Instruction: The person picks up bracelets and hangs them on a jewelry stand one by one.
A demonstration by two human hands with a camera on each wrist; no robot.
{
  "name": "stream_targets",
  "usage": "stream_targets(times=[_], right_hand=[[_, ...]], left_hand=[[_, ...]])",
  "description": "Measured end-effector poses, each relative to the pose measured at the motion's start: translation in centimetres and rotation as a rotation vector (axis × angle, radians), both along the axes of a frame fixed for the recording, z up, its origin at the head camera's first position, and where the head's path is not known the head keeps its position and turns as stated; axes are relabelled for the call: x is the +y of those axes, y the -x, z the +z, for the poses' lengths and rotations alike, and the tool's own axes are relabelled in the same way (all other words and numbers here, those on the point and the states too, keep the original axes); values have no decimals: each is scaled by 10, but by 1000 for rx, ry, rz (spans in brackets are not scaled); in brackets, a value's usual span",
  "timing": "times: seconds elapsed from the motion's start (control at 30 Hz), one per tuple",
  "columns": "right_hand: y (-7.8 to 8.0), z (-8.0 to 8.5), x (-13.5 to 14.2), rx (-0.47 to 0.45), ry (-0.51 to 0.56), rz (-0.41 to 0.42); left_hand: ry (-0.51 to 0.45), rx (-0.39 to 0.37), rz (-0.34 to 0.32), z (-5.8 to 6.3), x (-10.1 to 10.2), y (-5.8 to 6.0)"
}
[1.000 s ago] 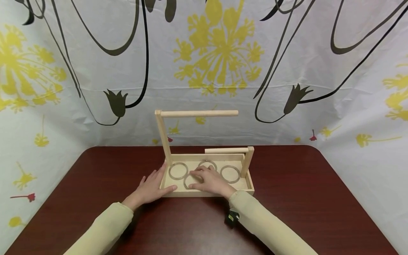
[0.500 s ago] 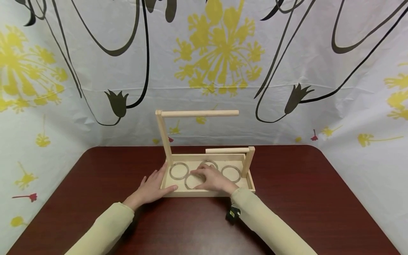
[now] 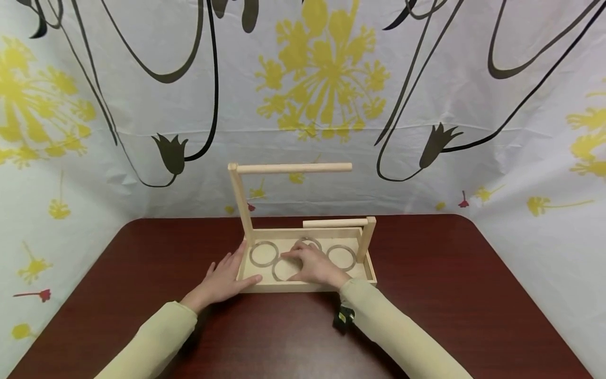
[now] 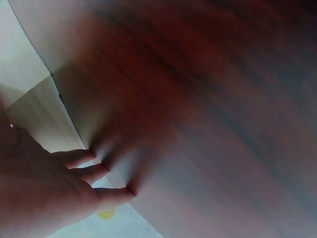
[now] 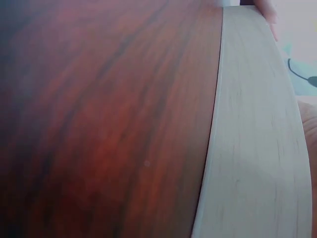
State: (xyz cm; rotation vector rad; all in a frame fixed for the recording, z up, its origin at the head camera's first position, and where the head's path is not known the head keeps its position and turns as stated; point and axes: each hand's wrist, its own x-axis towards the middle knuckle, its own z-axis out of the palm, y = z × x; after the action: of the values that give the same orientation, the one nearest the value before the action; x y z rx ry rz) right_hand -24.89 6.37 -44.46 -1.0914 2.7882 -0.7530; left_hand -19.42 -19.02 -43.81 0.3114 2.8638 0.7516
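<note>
A pale wooden tray (image 3: 303, 288) with an upright post and bar at each end stands on the table. Flat inside it lie several greyish rings, including a left ring (image 3: 250, 256), a right ring (image 3: 327, 258) and a back ring (image 3: 309, 238) partly covered by fingers. My right hand (image 3: 318, 267) reaches over the tray, index finger and thumb curled to opposite edges of the front ring (image 3: 273, 272), whose right part is hidden. My left hand (image 3: 221, 280) rests spread at the tray's left end, thumb on the front rim. In the left wrist view, its fingers (image 4: 116, 197) are extended.
The taller post (image 3: 242, 205) at the left carries a long horizontal bar (image 3: 294, 168). A shorter post (image 3: 366, 239) at the right carries a short bar (image 3: 335, 223) pointing left. Behind the dark red table (image 3: 426, 273) hangs a patterned cloth (image 3: 118, 105).
My right thumb has drawn in slightly to the front ring's near edge. The left hand, the tray and the rings keep their places; the head view shifts a little.
</note>
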Motion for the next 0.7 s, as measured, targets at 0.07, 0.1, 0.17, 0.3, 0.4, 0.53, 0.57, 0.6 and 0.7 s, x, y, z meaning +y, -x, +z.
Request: stream_targets(times=[0.07, 0.1, 0.17, 0.3, 0.4, 0.53, 0.57, 0.6, 0.7], right_hand=[[1, -1, 0, 18, 0, 7], [1, -1, 1, 20, -2, 9], [2, -1, 1, 28, -10, 21], [5, 1, 1, 29, -49, 46], [6, 3, -1, 23, -88, 47], [7, 3, -2, 16, -108, 49], [8, 3, -2, 13, -106, 53], [8, 3, -2, 16, -103, 58], [9, 2, 0, 34, -110, 59]], left_hand=[[-5, -6, -5, 0, 0, -1], [-6, -7, -6, 0, 0, -1], [-6, -5, -8, -1, 0, 0], [-4, -2, -10, -2, -1, 0], [-7, -4, -7, -2, -1, 0], [-4, -3, -3, -2, -2, 1], [-1, -1, -4, -3, -2, 1], [-2, 0, -7, -3, -2, 1], [-13, -3, -10, -3, -1, 1]])
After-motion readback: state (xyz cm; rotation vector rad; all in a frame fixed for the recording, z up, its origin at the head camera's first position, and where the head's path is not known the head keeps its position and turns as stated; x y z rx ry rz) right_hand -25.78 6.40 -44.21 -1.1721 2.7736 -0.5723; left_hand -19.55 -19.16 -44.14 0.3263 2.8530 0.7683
